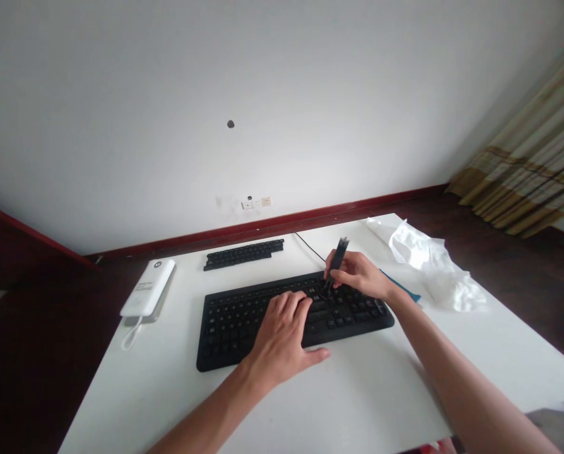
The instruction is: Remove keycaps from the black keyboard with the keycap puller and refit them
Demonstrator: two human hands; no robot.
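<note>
A black keyboard [244, 315] lies at a slight slant on the white table. My left hand [282, 340] rests palm down across its middle, fingertips on the keys and thumb stretched out past the front edge. In my right hand [358, 271], a black keycap puller [339, 255] stands nearly upright, its thin wire end down at the keys right of the middle. Fingers are closed around its handle. Some spots near the wire look bare of keycaps, though the detail is small. Whether the wire has hold of a key, I cannot tell.
Behind the keyboard lie rows of black keycaps [244, 254]. A thin black cable [309, 245] runs toward the back edge. At the left is a white power bank [148, 290] with a looped strap. Crumpled white plastic [428, 261] and a blue cloth-like piece [407, 289] lie at the right.
</note>
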